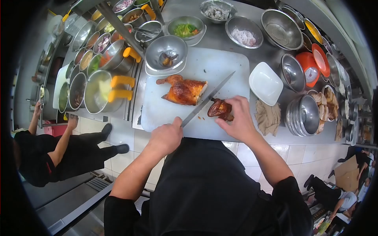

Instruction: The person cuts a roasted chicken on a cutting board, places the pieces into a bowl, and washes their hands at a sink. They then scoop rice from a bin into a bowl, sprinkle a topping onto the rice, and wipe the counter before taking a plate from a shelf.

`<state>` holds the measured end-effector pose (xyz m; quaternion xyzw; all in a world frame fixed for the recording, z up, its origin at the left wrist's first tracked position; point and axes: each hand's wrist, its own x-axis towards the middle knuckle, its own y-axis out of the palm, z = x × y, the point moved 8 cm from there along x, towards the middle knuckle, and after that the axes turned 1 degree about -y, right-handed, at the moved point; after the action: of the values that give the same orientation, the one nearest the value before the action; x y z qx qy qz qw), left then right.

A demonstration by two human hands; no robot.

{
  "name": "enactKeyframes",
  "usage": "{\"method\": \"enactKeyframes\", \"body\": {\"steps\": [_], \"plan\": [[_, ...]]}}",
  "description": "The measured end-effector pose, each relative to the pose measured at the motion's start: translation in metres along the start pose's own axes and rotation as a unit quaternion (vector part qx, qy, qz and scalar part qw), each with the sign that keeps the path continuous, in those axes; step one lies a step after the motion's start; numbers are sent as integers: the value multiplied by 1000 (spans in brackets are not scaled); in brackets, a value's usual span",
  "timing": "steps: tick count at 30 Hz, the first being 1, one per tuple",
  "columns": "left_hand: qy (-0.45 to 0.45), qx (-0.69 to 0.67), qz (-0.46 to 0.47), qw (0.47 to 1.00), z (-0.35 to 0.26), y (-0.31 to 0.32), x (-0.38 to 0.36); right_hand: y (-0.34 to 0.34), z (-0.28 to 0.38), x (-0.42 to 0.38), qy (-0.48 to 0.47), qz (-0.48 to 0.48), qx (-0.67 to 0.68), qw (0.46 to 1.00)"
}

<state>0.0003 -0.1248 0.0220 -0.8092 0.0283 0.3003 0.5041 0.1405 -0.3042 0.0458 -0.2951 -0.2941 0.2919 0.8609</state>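
**Knife (208, 100) between two pieces of roast bird!**

Here's the large roast piece (185, 93) lying on the white cutting board (230, 63), cut end facing the blade, and across from it the small roast piece (219, 110). The right hand (239, 118) has thumb and fingers partly spread, gripping that small one and covering its edge. The left hand (165, 137) curls tight around the knife's handle, hiding it. Beyond, a red scale (307, 69): its dial markings are too small to read! Far left, a co-worker (45, 157) is cut off by the dark lens edge.
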Motion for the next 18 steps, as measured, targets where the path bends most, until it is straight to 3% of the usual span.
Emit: {"method": "enactKeyframes", "body": {"steps": [2,5,11,14,18], "plan": [[8,-16,-36,999,3,-11,-10,-2,-26,-12,140,12,30,990],[30,-29,-45,998,-7,-21,-30,15,-31,-13,161,65,36,984],[30,20,-2,999,-8,-23,-47,12,-5,10,-13,36,5,999],[24,32,31,999,2,-23,-56,14,-2,12,40,66,31,997],[4,-2,87,996,-6,9,-27,24,-10,7,17,82,53,995]]}}
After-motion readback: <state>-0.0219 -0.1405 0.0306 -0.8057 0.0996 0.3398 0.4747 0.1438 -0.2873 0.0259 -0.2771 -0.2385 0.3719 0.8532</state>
